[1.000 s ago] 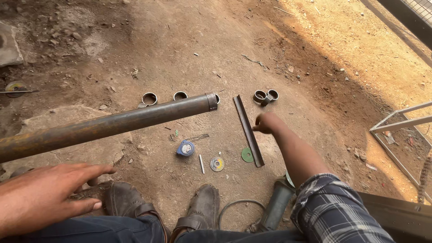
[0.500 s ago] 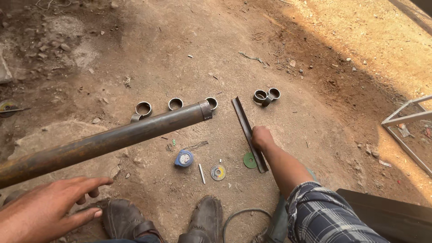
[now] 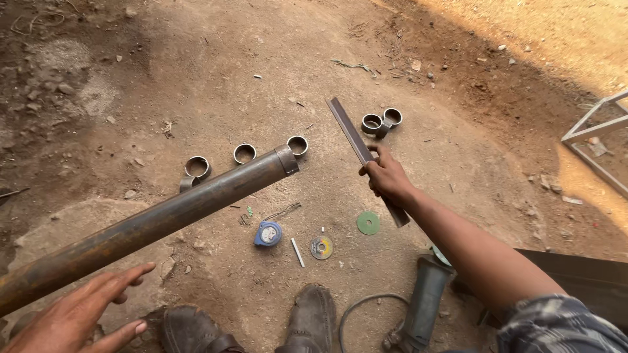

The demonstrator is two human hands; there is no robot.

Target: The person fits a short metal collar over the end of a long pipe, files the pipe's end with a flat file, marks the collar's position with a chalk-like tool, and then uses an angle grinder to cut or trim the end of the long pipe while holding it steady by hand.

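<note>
My right hand grips a long flat dark metal bar near its middle, lifted off the dirt ground and pointing up and away to the left. My left hand is at the bottom left with fingers spread, holding nothing, just below a long rusty steel pipe that runs diagonally from the lower left to the centre. Beyond the pipe's end lie three short metal rings. Two more joined rings lie beyond the bar.
On the dirt near my shoes lie a blue tape measure, a white chalk stick, a green disc and a yellow-labelled disc. An angle grinder with cable sits bottom right. A metal frame stands at right.
My right hand has closed on the flat bar and raised it off the ground. The view has shifted, and my left hand has dropped lower beneath the pipe.
</note>
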